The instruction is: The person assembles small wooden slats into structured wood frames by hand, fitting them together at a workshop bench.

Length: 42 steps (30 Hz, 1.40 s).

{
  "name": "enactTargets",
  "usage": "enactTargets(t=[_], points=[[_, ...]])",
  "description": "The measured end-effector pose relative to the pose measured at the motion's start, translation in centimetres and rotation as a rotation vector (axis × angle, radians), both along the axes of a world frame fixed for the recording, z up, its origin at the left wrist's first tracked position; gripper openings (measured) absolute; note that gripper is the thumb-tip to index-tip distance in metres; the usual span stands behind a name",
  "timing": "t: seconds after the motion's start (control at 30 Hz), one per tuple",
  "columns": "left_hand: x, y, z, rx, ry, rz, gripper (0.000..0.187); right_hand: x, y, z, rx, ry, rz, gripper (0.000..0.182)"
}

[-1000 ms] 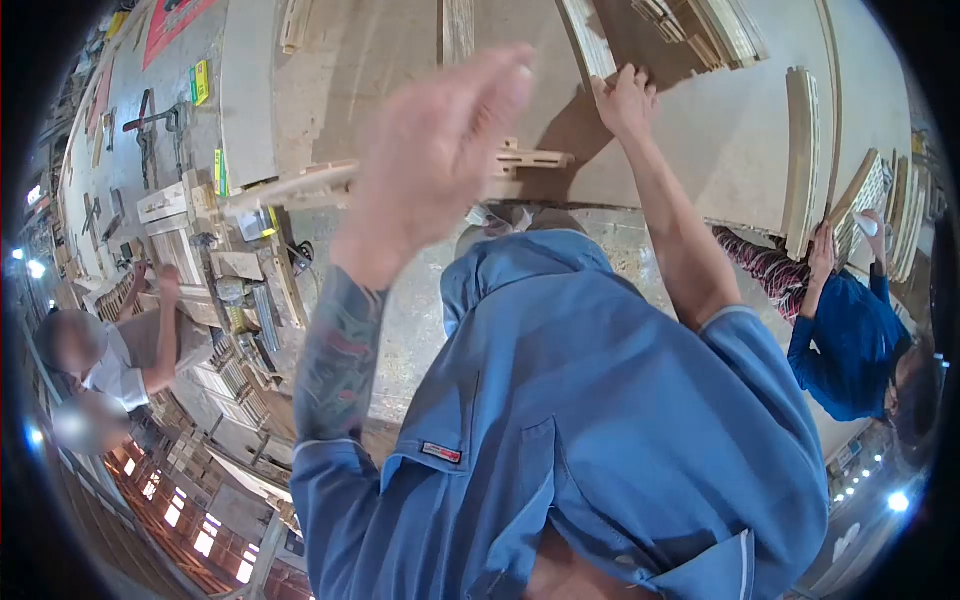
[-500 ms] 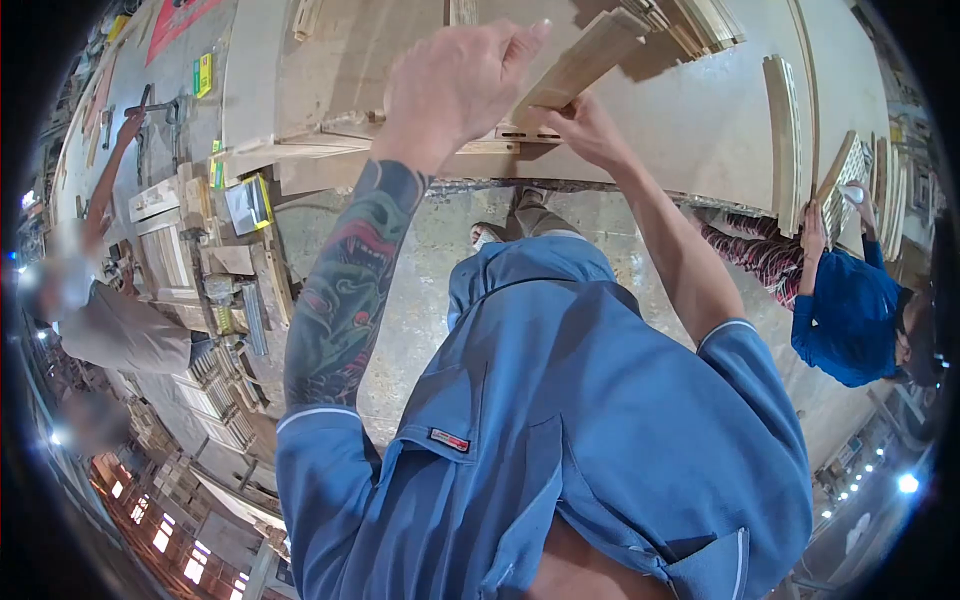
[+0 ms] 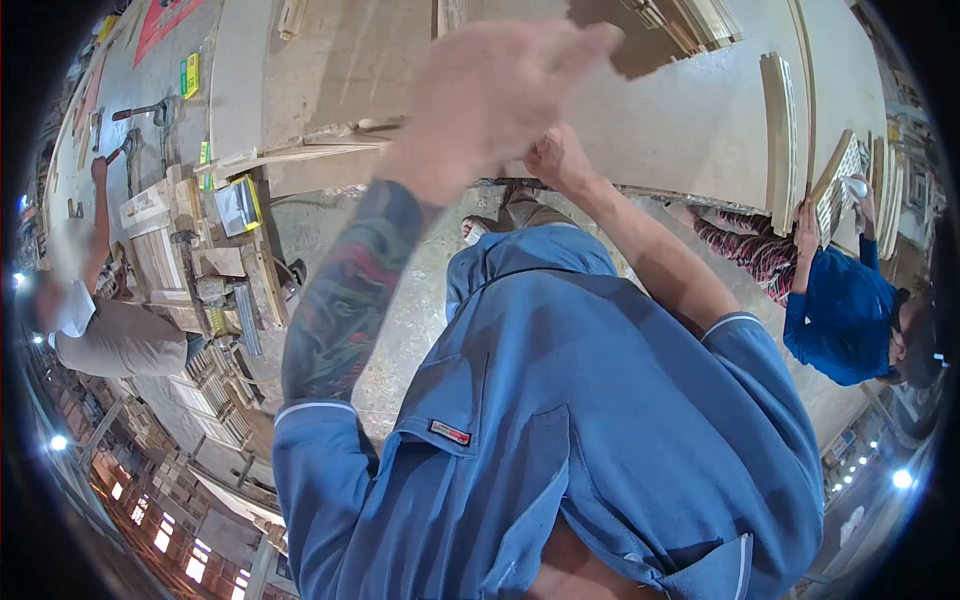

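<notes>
Blurred by motion, my left hand [image 3: 505, 95] is raised over the bench [image 3: 690, 130], its fingers toward the right; whether it holds anything is not clear. Just below and right of it, my right hand [image 3: 560, 158] is closed near the bench's front edge. What it grips, if anything, is hidden. Thin wooden strips [image 3: 320, 152] lie along the front edge, left of my hands. A bundle of wooden slats [image 3: 700, 25] rests at the top, beyond my right hand.
At the right, a person in blue [image 3: 845, 315] handles slatted wood [image 3: 838, 190]. Another person [image 3: 125, 330] reaches over the left-hand table, near clamps [image 3: 140, 112] and stacked wood pieces [image 3: 160, 245]. More long strips [image 3: 780, 130] lie on the bench's right part.
The flat board that was at my right hand is no longer visible. My left hand has moved right and down, and my right hand has come slightly toward me and closed.
</notes>
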<state>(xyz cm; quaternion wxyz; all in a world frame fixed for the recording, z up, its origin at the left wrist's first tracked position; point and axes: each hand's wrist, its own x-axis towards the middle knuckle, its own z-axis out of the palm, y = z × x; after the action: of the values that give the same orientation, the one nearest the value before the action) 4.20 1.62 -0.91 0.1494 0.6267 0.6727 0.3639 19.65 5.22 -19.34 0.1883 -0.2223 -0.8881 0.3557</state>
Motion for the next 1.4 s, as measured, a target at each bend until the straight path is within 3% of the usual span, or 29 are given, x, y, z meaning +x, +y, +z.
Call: enactTargets(t=[0.03, 0.1, 0.13, 0.17, 0.23, 0.27, 0.33, 0.4, 0.43, 0.5, 0.53, 0.6, 0.63, 0.7, 0.73, 0.83, 0.9, 1.0, 1.17, 1.23, 1.27, 1.33, 1.4], points=[[1.3, 0.6, -0.2, -0.029, 0.123, -0.028, 0.060, 0.0, -0.6, 0.4, 0.001, 0.001, 0.005, 0.029], [2.4, 1.1, -0.5, -0.056, 0.253, -0.040, 0.059, -0.4, -1.0, 0.6, -0.418, 0.319, -0.133, 0.036], [2.4, 1.0, -0.7, -0.202, 0.289, -0.059, 0.057, 1.0, 0.2, -0.2, -0.617, 0.003, -0.117, 0.040], [2.2, 1.1, -0.8, -0.344, 0.329, -0.077, 0.055, 2.2, 2.1, -1.1, -0.613, 0.016, -0.102, 0.040], [2.3, 1.2, -0.6, -0.285, 0.313, -0.049, 0.052, 2.5, 6.1, -3.6, -0.906, 0.136, -0.050, 0.048], [2.5, 1.0, -0.6, -0.231, 0.278, -0.042, 0.050, 0.2, 7.9, -5.1, -0.914, 0.140, -0.031, 0.048], [2.5, 0.8, -0.7, -0.211, 0.307, -0.033, 0.051, -6.0, 11.1, -7.5, -0.781, 0.225, -0.221, 0.054], [2.5, 0.8, -0.4, -0.181, 0.346, -0.038, 0.051, -12.4, 8.8, -2.5, 0.155, -0.466, -0.337, 0.056], [2.7, 0.6, -0.2, -0.181, 0.296, -0.020, 0.051, -14.0, 7.8, -3.1, 0.152, -0.455, -0.336, 0.056], [2.6, 0.8, -0.1, -0.174, 0.255, 0.000, 0.052, -16.2, 6.4, -4.3, 0.408, -0.286, -0.361, 0.067], [2.6, 0.7, -0.2, -0.168, 0.241, -0.004, 0.053, -16.6, 6.4, -4.2, 0.405, -0.282, -0.364, 0.067], [2.6, 0.5, -0.2, -0.158, 0.223, -0.009, 0.055, -16.7, 6.5, -3.4, 0.082, -0.447, -0.186, 0.059], [2.5, 0.6, 0.0, -0.153, 0.261, -0.005, 0.056, -14.8, 5.4, -1.4, 0.081, -0.457, -0.191, 0.059], [2.2, 0.9, 0.1, -0.133, 0.284, -0.019, 0.057, -9.0, 2.9, 4.1, -0.154, 0.142, -0.228, 0.047], [2.0, 1.1, 0.0, -0.140, 0.223, -0.029, 0.057, -7.2, 3.6, 4.0, -0.140, 0.129, -0.242, 0.047], [1.5, 1.5, -0.5, -0.083, 0.123, -0.026, 0.052, -1.4, 7.7, 3.2, -0.474, 0.167, -0.262, 0.045], [1.4, 1.5, 0.3, -0.188, 0.049, 0.006, 0.048, 0.9, 9.0, 3.5, -0.704, 0.206, -0.264, 0.043], [1.5, 1.8, -0.5, -0.097, 0.118, 0.011, 0.046, 4.0, 6.1, 3.5, -0.756, 0.239, -0.202, 0.038], [1.7, 1.7, -0.6, -0.112, 0.143, 0.013, 0.045, 4.7, 4.6, 0.6, -0.578, -0.070, -0.250, 0.029], [1.6, 1.6, -0.5, -0.095, 0.141, 0.003, 0.045, 4.6, 4.7, 1.3, -0.360, -0.313, -0.164, 0.028], [1.6, 1.5, -0.5, -0.092, 0.150, 0.000, 0.045, 4.7, 4.3, 1.2, -0.367, -0.315, -0.164, 0.028], [1.5, 1.5, -0.5, -0.093, 0.154, -0.006, 0.045, 5.2, 3.6, 1.1, 0.228, -0.035, -0.047, 0.027], [1.5, 1.4, -0.4, -0.117, 0.136, -0.044, 0.047, 5.2, 3.1, 0.4, 0.202, -0.078, -0.044, 0.025]])
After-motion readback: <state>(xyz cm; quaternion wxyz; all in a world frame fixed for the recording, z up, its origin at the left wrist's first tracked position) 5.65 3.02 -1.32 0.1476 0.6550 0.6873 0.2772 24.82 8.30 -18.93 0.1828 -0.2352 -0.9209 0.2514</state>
